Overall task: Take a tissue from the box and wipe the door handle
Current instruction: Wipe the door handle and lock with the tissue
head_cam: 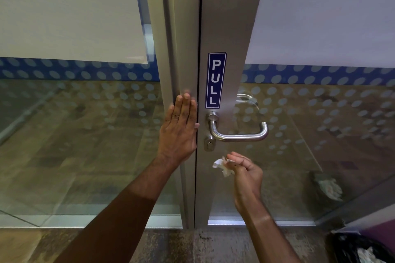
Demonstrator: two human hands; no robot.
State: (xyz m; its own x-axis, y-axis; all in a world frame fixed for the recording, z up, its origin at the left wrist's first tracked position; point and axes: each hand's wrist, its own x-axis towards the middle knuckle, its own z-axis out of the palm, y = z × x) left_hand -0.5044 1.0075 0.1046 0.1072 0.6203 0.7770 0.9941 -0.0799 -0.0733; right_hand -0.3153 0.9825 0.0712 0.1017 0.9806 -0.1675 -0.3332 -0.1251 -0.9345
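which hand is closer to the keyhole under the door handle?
Left, narrowly. The left hand lies flat on the frame just left of the keyhole; the right hand, pinching the tissue, is below and to its right.

Pretty dim overall, kind of a muddy greenish indoor cast; brightest bits are the pale panels up at 11 and 1 o'clock, which look flat and a little washed out. The metal door handle point(239, 132) catches soft highlights along its bar, no harsh glare; the glass point(85, 134) at 9 o'clock carries hazy reflections. A thin bright strip glows along the door bottom at 6 o'clock. Wide-angle bend is obvious; the door frame point(183, 38) leans and the edges bow toward the corners. Fingertips of the left hand point(179, 126) are smeared with motion blur; the PULL sign point(216, 80) is crisp.
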